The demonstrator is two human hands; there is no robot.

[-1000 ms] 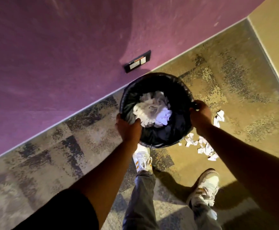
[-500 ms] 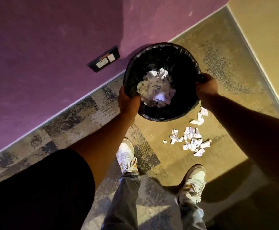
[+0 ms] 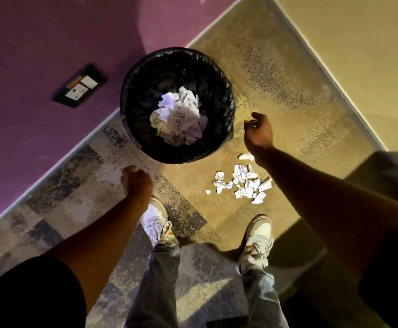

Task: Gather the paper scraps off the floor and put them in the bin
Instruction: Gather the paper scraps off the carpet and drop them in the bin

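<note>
A black-lined bin (image 3: 131, 119) stands upright against the purple wall (image 3: 39, 55), mouth up, crumpled paper (image 3: 179, 119) inside. Paper scraps (image 3: 243, 183) lie scattered on the carpet just beside it. The left hand (image 3: 136, 183) and right hand (image 3: 259, 131) hang loosely curled, holding nothing; no writing is legible on the wall plate (image 3: 79, 87).

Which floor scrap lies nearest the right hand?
The lone scrap just below the right hand, apart from the main cluster lower down.

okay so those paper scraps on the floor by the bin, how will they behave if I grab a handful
The paper scraps look crumpled and thin, so probably very light and floppy. Being many loose pieces, some will likely slip from a single handful. They should not roll.
</note>
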